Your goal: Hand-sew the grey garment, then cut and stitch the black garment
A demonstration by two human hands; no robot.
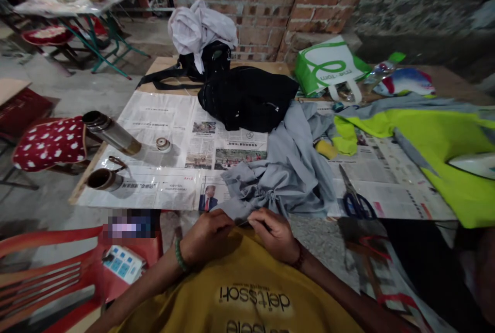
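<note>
At the table's near edge, my left hand is closed in a pinch, with a bracelet of green beads on its wrist. Just to its right, my right hand is pinched too, thumb against fingers. Between them runs the near edge of a crumpled grey garment, which both sets of fingertips grip. Its gathered part bunches just beyond the hands, and the rest spreads back over the newspaper. Whether something thin, such as a thread, is also between the fingers is too small to tell. Dark-handled scissors lie to the right.
Newspaper covers the table. At left stand a flask, its lid and a brown mug. A black bag lies behind. A yellow-green garment and an iron are at right. A red chair stands left.
</note>
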